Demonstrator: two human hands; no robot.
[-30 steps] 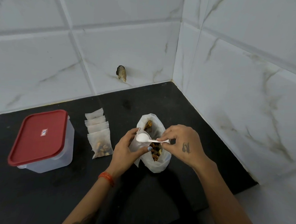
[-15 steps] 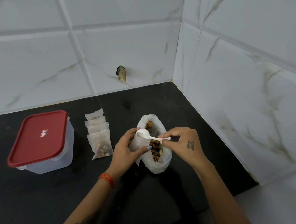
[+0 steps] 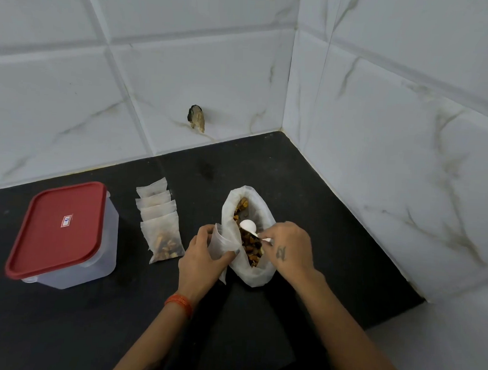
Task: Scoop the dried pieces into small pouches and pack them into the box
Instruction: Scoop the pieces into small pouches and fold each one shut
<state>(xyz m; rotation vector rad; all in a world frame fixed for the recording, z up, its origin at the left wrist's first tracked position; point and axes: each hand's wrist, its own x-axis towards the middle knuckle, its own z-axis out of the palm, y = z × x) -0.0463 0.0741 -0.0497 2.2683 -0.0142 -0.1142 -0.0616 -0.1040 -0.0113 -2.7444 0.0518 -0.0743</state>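
the left hand [image 3: 202, 256] gripped an open pouch [image 3: 221, 241] at frame centre, beside the bag [image 3: 251, 273] of dried pieces [image 3: 251, 246]. the right hand [image 3: 289, 249] pinched a white spoon [image 3: 249, 226] over them. filled pouches [image 3: 161, 223] lay left; the box [image 3: 64, 237] stood lidded, its contents hidden.

From my feed the counter [image 3: 88, 332] looks like matt black stone, and the wall tiles [image 3: 395, 136] are glossy white marble-look. The box [image 3: 71, 269] is frosted, see-through plastic with a smooth red plastic lid [image 3: 56, 228]. The pouches [image 3: 161, 223] and the bag [image 3: 255, 273] look like thin, matt, papery mesh. The spoon [image 3: 249, 226] is shiny white plastic.
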